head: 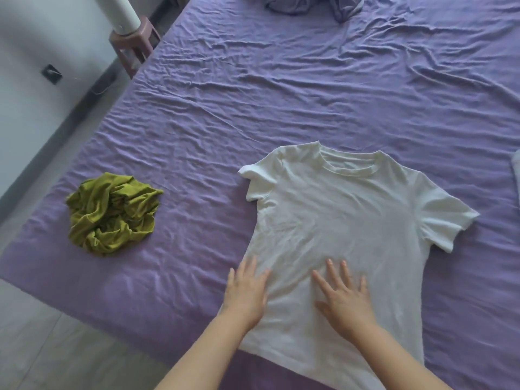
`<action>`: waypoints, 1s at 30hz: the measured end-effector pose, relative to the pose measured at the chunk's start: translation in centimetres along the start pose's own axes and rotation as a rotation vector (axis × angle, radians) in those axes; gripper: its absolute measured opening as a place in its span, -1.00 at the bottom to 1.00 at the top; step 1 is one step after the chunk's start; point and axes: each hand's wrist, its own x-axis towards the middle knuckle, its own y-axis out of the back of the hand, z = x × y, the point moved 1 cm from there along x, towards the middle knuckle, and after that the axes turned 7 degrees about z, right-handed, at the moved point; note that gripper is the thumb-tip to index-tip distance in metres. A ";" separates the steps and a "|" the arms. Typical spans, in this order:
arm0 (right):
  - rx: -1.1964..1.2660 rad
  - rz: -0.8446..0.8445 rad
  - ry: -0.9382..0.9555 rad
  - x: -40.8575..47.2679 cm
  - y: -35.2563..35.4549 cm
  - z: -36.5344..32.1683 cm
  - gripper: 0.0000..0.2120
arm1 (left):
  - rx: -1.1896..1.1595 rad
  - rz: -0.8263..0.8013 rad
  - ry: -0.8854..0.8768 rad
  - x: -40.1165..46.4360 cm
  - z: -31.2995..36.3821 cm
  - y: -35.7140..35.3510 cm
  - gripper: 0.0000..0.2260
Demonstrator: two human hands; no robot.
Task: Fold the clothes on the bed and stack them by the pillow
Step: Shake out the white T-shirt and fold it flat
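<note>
On the bed (309, 80), my left hand (246, 294) and right hand (344, 302) lie flat, fingers spread, gripping nothing, atop the white T-shirt (346, 218).

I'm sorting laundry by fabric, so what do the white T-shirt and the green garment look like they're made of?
White T-shirt: probably cotton jersey knit, matte, with a ribbed collar and soft shallow creases.
Green garment: apparently a thinner, drapier knit, crumpled into many fine folds with a slight sheen; the fibre can't be told.

Home bedroom: bed (281, 94), purple sheet, scattered clothes.
</note>
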 end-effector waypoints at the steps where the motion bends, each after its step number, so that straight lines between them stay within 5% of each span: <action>1: -0.001 -0.003 -0.016 0.6 0.5 0.9 -0.38 | 0.007 -0.010 -0.025 1.1 1.0 0.2 -0.49; 10: -0.073 0.043 -0.007 8.1 3.7 2.8 -0.38 | 0.161 -0.036 -0.217 12.1 4.2 2.1 -0.47; 23: -0.127 0.095 0.122 24.6 10.6 -2.8 -0.41 | 0.207 0.206 -0.258 24.1 -4.0 7.0 -0.45; 27: -0.136 0.070 0.130 27.6 12.5 -4.1 -0.43 | -0.099 0.320 -0.006 26.5 -4.6 9.7 -0.37; 30: -0.134 0.072 0.138 27.7 12.9 -4.3 -0.42 | -0.315 0.137 0.291 27.7 -5.1 11.1 -0.37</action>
